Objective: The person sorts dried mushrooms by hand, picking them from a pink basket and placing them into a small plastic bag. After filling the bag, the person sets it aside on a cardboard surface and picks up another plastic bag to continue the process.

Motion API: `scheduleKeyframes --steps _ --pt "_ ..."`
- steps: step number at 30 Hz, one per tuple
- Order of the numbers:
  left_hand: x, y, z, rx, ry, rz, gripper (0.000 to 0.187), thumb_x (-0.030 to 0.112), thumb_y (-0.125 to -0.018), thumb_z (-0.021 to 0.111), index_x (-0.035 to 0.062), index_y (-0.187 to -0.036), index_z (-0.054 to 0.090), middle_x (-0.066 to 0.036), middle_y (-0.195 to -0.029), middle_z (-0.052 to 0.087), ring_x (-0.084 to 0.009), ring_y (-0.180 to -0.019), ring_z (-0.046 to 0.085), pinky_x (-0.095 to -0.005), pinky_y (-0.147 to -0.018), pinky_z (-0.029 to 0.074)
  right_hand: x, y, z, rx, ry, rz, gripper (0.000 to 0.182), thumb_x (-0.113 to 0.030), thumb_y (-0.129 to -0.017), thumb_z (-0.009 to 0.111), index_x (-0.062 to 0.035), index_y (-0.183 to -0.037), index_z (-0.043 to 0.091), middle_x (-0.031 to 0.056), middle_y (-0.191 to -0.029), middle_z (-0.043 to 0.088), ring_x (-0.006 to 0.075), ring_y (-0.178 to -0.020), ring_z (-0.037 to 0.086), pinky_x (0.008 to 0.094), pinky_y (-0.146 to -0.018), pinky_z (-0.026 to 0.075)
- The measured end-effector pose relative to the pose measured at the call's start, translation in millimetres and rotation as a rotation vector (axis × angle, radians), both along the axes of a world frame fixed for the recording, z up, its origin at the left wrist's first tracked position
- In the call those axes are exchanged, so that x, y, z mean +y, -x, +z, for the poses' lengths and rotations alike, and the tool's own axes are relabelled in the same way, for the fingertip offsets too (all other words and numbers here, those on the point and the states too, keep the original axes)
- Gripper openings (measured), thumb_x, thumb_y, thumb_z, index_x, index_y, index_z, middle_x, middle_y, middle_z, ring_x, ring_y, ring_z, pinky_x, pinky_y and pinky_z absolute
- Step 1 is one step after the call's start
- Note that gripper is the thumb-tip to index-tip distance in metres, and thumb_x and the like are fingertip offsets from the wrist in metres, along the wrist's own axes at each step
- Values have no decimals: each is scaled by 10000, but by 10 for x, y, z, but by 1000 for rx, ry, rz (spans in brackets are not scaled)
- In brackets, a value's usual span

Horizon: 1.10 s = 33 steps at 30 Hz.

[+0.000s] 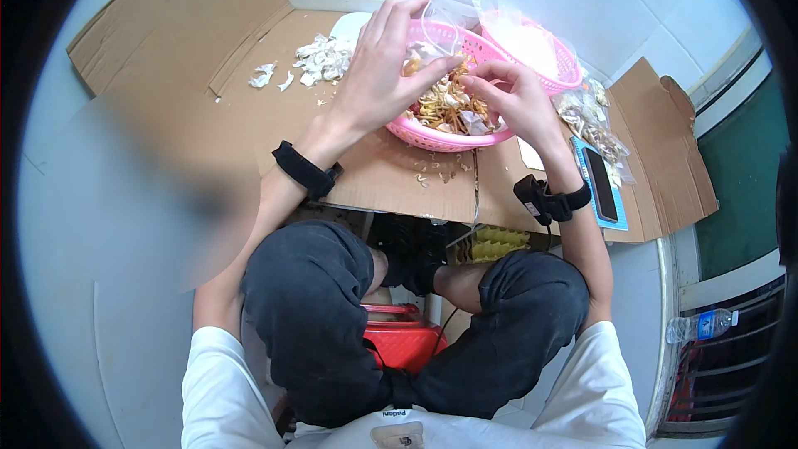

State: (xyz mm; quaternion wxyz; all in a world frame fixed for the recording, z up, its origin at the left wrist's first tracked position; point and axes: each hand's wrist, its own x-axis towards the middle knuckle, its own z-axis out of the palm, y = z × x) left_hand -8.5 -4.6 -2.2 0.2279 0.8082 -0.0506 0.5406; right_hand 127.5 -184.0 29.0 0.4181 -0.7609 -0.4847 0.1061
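Observation:
A pink plastic basket stands on the cardboard in front of me. It holds a mix of brown-yellow strands with white and red bits. Above its far left side, my left hand is closed around a clear plastic cup, thumb stretched across toward the right. What the cup contains is hard to see. Over the right side of the basket, my right hand has its thumb and fingertips pinched together. Anything between those fingertips is too small to make out.
White crumpled pieces lie left of the basket. Behind it is another pink basket with clear plastic bags. Bagged dried pieces and a phone lie at right. Below, a red container sits between my legs.

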Motion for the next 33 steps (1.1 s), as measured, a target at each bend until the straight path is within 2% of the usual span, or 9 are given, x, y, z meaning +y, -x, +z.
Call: scheduleKeyframes --steps 5,7,15,17,21,23,24,27,33 --pt "-9 -1 -4 9 30 -33 695 362 -866 775 -41 -1349 480 -204 -1250 558 -362 -1178 561 -459 -1009 439 65 40 -39 -375 -44 13 228 -213 -880 746 -12 -989 746 76 -798 728 167 -652 651 333 -639 526" --pt "-14 8 0 12 -36 21 638 270 -896 766 -30 -1368 459 -190 -1249 585 -309 -1187 598 -405 -1004 484 97 97 -47 -398 -3 -4 224 -208 -868 748 -20 -990 746 90 -818 731 205 -692 667 354 -673 533" --pt "-11 18 7 19 -35 17 629 270 -896 766 -37 -1357 467 -193 -1246 578 -309 -1183 593 -404 -1001 480 257 -24 -98 -379 248 90 219 -194 -838 734 -32 -985 730 128 -858 725 301 -845 702 404 -776 537" --pt "-17 13 7 22 -23 14 627 269 -895 767 -39 -1353 469 -194 -1242 577 -311 -1182 593 -405 -1000 479 282 -80 -140 -467 290 131 242 -191 -856 744 -5 -998 684 81 -807 701 221 -729 662 350 -684 524" --pt "-15 12 3 16 -40 27 618 270 -895 770 -39 -1344 476 -197 -1238 576 -312 -1184 592 -404 -991 480 201 -30 -136 -530 204 139 210 -165 -849 726 -8 -980 677 117 -798 704 259 -762 703 392 -700 545" --pt "-2 29 6 12 -33 29 614 270 -895 770 -36 -1341 480 -198 -1239 576 -311 -1182 593 -403 -989 481 118 48 -79 -178 99 12 130 -119 -895 698 -2 -936 659 88 -764 691 178 -609 677 335 -560 526" --pt "6 37 7 12 -20 24 611 272 -895 770 -34 -1339 482 -199 -1239 575 -309 -1181 592 -403 -989 481 137 17 -115 -97 -31 93 99 -95 -946 666 -1 -938 637 69 -765 696 108 -513 632 262 -466 472" --pt "3 33 8 23 1 0 610 272 -893 771 -30 -1339 486 -197 -1244 574 -307 -1181 590 -405 -989 481 53 -51 -67 213 -124 101 125 -118 -965 666 0 -963 623 66 -781 715 101 -507 627 237 -455 451" --pt "-30 28 -8 48 -19 -44 628 269 -879 777 -35 -1355 504 -182 -1252 572 -314 -1186 583 -412 -995 479 27 -49 51 181 -321 72 132 -132 -986 659 -9 -1027 632 104 -906 753 48 -498 544 180 -462 406"
